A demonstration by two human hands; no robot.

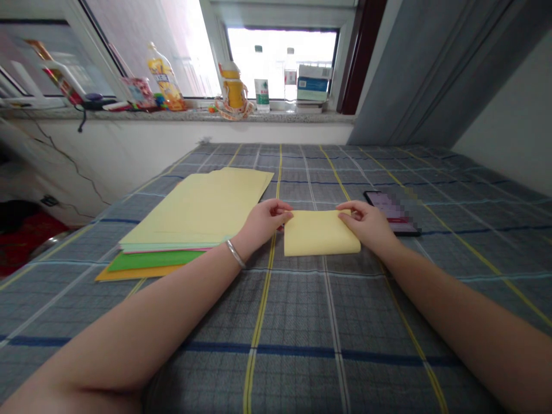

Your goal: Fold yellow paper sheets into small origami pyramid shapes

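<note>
Item: folded pale-yellow paper sheet (321, 234), flat on checked bedspread (297, 356), gripped at both sides between the fingers of left hand (262, 225) and right hand (366, 227) (neither clenched). Risk: uneven pressure could skew the fold or nudge the adjacent coloured paper stack (190, 215).

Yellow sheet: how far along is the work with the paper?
Done: one yellow sheet looks folded over. In hand: the left hand and right hand grip its sides, fingers at its far corners. Left: the stack of yellow, green and orange sheets lies flat and unfolded beside the left hand.
</note>
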